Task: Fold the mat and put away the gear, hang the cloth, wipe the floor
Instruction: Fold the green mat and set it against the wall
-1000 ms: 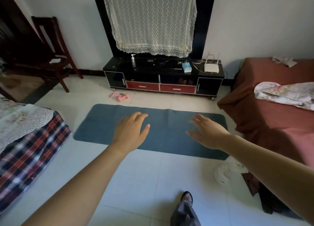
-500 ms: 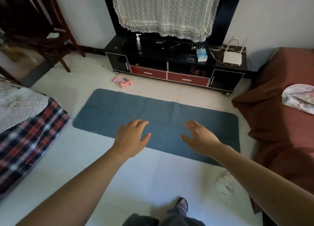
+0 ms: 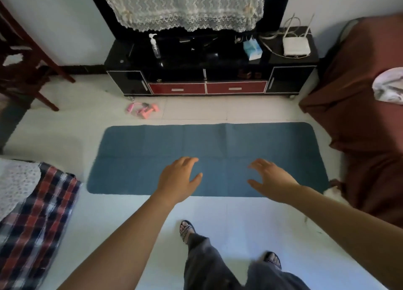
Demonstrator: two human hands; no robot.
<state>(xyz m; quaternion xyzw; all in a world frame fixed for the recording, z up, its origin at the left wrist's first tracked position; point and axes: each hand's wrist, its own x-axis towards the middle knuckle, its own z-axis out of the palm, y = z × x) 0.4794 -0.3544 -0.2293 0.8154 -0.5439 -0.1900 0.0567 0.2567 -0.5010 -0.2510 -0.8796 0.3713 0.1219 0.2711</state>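
A blue mat [image 3: 141, 159] lies flat and unfolded on the pale tiled floor, its long side running left to right. My left hand [image 3: 177, 178] and my right hand [image 3: 271, 178] reach forward over the mat's near half, palms down, fingers relaxed and holding nothing. I cannot tell whether they touch it. Pink dumbbells and a pink grip tool [image 3: 142, 110] lie on the floor beyond the mat's far left corner. A white cloth [image 3: 332, 194] lies crumpled on the floor at the mat's right end.
A black TV stand [image 3: 209, 76] with red drawers stands against the far wall. A red sofa [image 3: 359, 115] flanks the right, a plaid-covered bed [image 3: 37, 213] the left. A dark wooden chair [image 3: 26, 67] is at the far left. My sandalled feet [image 3: 186, 229] stand just behind the mat.
I have stepped closer and my view has tilted down. The mat now lies straight across below me and both hands have lowered over it. My feet have come into view.
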